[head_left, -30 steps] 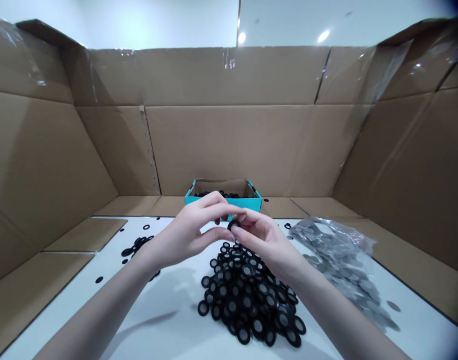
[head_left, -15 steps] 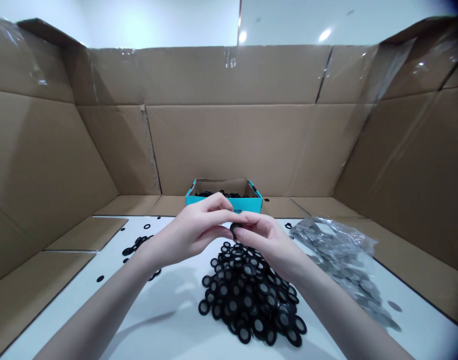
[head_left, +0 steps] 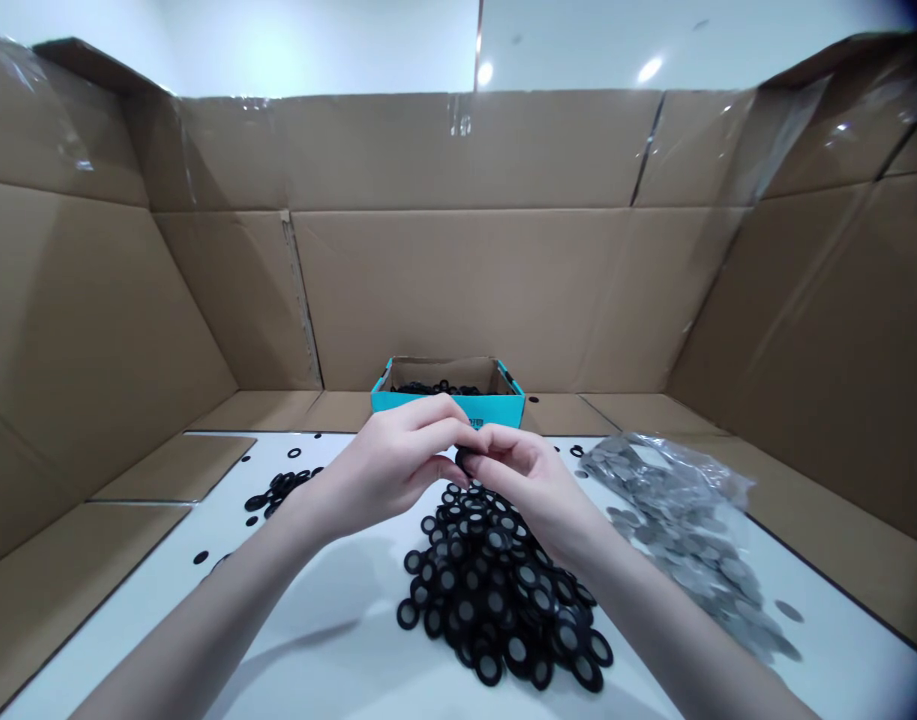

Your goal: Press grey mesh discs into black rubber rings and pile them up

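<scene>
1. The white worktop [head_left: 293, 610] runs out from the near edge, with both bare forearms reaching over it toward the middle.
2. A heaped pile of black rings [head_left: 488, 600] with grey centres lies near the middle of the worktop, directly below the hands and toward the near edge.
3. The left hand [head_left: 383, 470] and right hand [head_left: 529, 490] meet just above the pile. Their fingers are curled, not spread, and the left fingertips [head_left: 447, 420] press in close against the right fingertips [head_left: 495, 435].
4. Between them, the two hands pinch one black ring [head_left: 464, 460], held above the pile. The fingers hide most of it, so exactly which fingers grip it is hard to tell.
5. A small cluster of loose black rings [head_left: 278, 490] sits left of the hands, toward the worktop's left edge.
6. A clear plastic bag [head_left: 675, 530] of grey discs lies along the right edge.
7. A teal cardboard box [head_left: 447, 405] with black rings [head_left: 428, 388] inside stands just past the far edge, directly beyond the hands, in front of a tall cardboard wall [head_left: 458, 290].
</scene>
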Action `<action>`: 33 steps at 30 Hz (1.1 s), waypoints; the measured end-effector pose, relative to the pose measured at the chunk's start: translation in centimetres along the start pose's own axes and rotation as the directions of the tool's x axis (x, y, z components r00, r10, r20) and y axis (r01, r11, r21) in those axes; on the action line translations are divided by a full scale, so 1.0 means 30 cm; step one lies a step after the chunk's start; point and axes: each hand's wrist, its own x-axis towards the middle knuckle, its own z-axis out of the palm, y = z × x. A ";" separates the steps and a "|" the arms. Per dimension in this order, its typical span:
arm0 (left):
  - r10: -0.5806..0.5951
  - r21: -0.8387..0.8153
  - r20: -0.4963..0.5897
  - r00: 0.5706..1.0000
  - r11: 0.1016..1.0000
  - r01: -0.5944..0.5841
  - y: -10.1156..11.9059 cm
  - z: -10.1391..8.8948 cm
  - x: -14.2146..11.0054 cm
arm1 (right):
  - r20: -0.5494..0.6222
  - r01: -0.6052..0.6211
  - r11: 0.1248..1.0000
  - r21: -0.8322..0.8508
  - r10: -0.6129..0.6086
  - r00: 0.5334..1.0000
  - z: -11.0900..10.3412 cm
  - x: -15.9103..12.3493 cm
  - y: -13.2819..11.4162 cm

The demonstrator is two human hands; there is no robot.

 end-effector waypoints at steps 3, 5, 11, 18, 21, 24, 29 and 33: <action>-0.046 0.004 -0.014 0.999 0.999 0.046 0.010 -0.013 0.001 | -0.036 0.040 0.998 -0.048 -0.042 0.998 -0.002 0.002 0.000; -0.114 0.009 -0.040 0.993 0.993 0.114 0.018 -0.021 0.002 | -0.091 0.083 0.991 -0.107 -0.093 0.992 -0.005 0.002 -0.001; -0.218 0.007 -0.008 0.976 0.976 0.218 0.022 -0.016 0.004 | -0.173 0.198 0.947 -0.254 -0.246 0.954 -0.004 0.000 0.007; -0.245 0.115 0.042 0.969 0.964 0.239 0.032 -0.015 0.002 | -0.027 0.335 0.753 -0.566 -0.424 0.905 -0.018 -0.009 -0.008; -0.254 0.163 0.071 0.965 0.957 0.240 0.034 -0.015 0.002 | 0.080 0.386 0.663 -0.641 -0.443 0.893 -0.033 -0.007 -0.018; -0.262 0.190 0.081 0.962 0.951 0.243 0.030 -0.011 0.003 | 0.136 0.409 0.643 -0.647 -0.430 0.893 -0.042 -0.005 -0.018; -0.261 0.185 0.103 0.960 0.953 0.240 0.024 -0.001 0.003 | 0.185 0.388 0.636 -0.668 -0.363 0.913 -0.042 -0.010 -0.020; -0.296 0.202 0.090 0.951 0.940 0.274 0.018 -0.016 0.005 | 0.247 0.250 0.672 -0.697 -0.103 0.964 -0.064 -0.012 -0.026</action>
